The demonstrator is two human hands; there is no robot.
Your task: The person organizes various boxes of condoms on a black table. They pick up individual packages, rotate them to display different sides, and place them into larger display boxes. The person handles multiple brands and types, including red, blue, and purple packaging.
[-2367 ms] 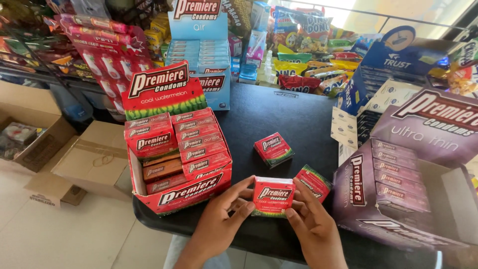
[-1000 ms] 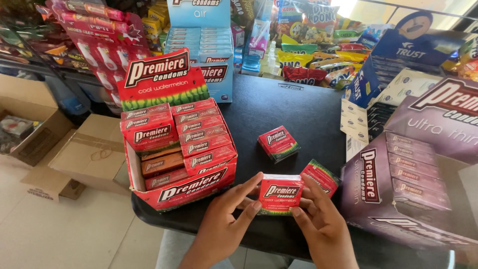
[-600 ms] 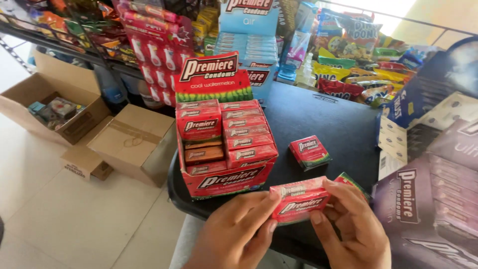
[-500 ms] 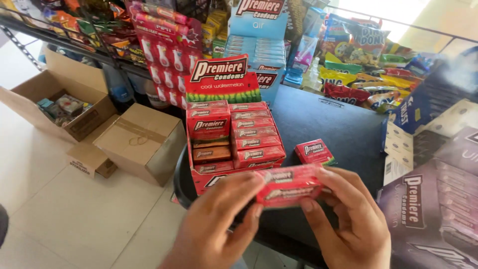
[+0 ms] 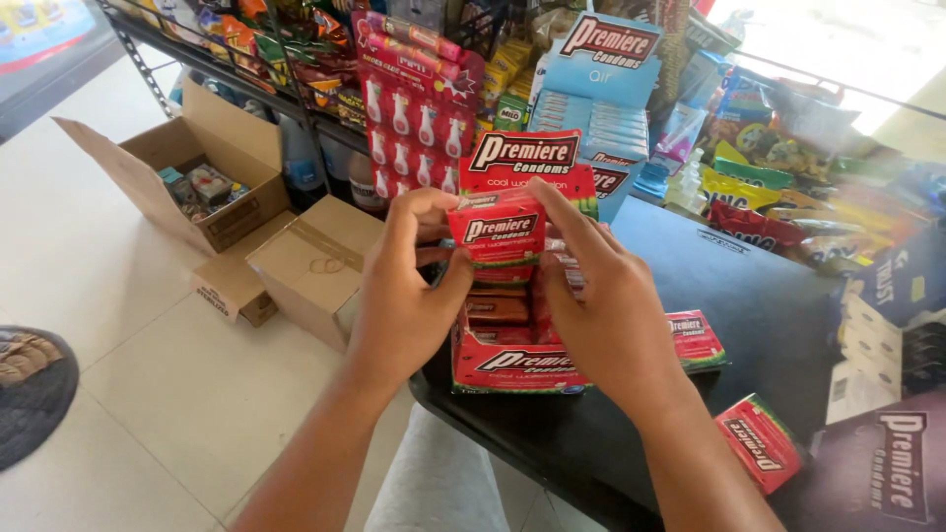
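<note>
Both my hands hold one small red packet with a green lower edge (image 5: 503,232) over the left back of a red display carton (image 5: 512,363) that stands on a black table (image 5: 749,286). My left hand (image 5: 404,286) grips the packet's left side. My right hand (image 5: 596,296) grips its right side and hides most of the carton's right row. Below the packet I see brown-red packets (image 5: 498,310) lying in the carton. Two more red packets lie loose on the table, one right of my right hand (image 5: 696,340) and one near the front edge (image 5: 757,443).
A pale blue display carton (image 5: 601,108) stands behind the red one. Snack bags (image 5: 759,197) line the table's back. A purple display carton (image 5: 887,463) sits at the lower right. On the tiled floor stand an open cardboard box (image 5: 172,167) and closed ones (image 5: 315,271). Shelving with goods (image 5: 296,59) runs behind them.
My hands have lifted the red packet off the table's front and carried it up and back over the red carton. The camera has swung left, showing more floor.
</note>
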